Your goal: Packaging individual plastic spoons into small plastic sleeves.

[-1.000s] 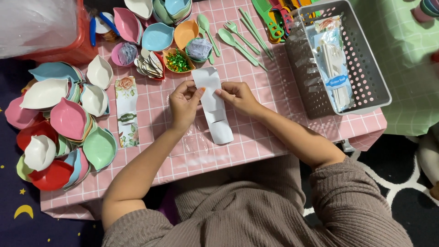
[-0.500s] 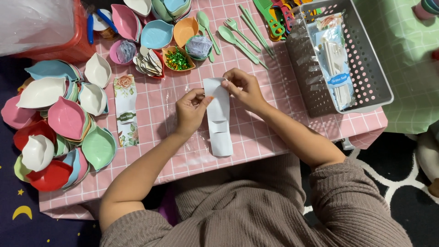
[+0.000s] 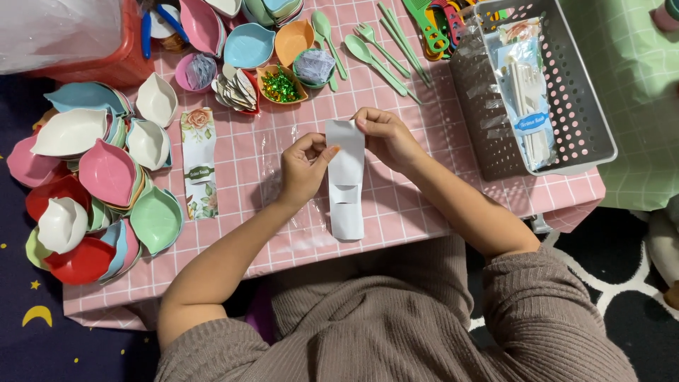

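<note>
Head view: a white card sleeve (image 3: 346,180) is being pinched by the left hand (image 3: 304,170) and right hand (image 3: 385,138), each grip clamped on its edges, above the pink checked counter (image 3: 424,191).

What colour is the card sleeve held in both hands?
Plain white, the card sleeve shows no print on this side; the head view shows it best.

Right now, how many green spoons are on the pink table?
2. One green spoon lies beside the orange bowl; the other green spoon lies just right of it, next to the green fork. More might hide beyond the top edge.
</note>
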